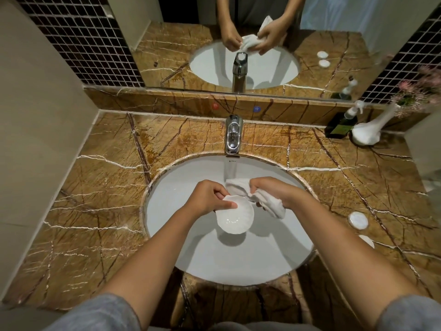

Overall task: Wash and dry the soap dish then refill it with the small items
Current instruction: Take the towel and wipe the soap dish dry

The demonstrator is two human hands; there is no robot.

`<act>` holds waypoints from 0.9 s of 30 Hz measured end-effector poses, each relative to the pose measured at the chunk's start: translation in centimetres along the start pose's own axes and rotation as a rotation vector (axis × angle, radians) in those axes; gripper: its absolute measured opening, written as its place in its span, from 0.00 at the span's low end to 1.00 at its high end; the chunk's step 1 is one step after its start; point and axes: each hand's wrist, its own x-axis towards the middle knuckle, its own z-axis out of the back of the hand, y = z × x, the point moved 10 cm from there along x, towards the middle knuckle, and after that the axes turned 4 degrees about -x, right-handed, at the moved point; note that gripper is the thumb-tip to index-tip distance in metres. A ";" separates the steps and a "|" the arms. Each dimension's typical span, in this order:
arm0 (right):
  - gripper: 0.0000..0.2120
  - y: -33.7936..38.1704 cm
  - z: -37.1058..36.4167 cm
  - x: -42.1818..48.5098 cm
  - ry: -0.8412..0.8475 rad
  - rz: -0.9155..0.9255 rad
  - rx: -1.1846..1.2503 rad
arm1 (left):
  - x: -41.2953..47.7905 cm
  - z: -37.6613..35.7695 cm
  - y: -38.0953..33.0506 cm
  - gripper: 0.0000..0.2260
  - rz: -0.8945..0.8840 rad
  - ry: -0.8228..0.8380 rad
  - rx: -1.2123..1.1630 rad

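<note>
Soap dish (235, 217) hollow-up over sink (167, 211), left hand (206, 198) pinching rim

Open room above round white sink basin (274, 254), near half. Chrome faucet (233, 136) blocking rear rim. Two white round pads (358, 220) on brown marble counter (95, 187), right side; left side free.

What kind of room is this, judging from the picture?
Most likely a bathroom: an oval white sink set in a brown marble counter, a chrome faucet behind it, and a wall mirror above.
</note>
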 end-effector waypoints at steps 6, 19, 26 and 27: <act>0.05 -1.4 -0.8 -0.1 0.000 -0.067 0.039 | 0.2 0.9 1.0 0.10 0.024 -0.047 -0.084; 0.08 -3.8 -0.3 -1.7 -0.371 0.011 0.237 | -1.0 1.4 5.0 0.10 0.286 -0.415 -0.734; 0.22 2.9 0.5 -5.4 -0.732 0.485 -0.090 | -0.6 -0.6 4.1 0.10 0.315 -0.384 -0.765; 0.23 3.2 0.6 -5.6 -0.749 0.498 -0.143 | -0.5 -0.7 4.0 0.11 0.313 -0.378 -0.764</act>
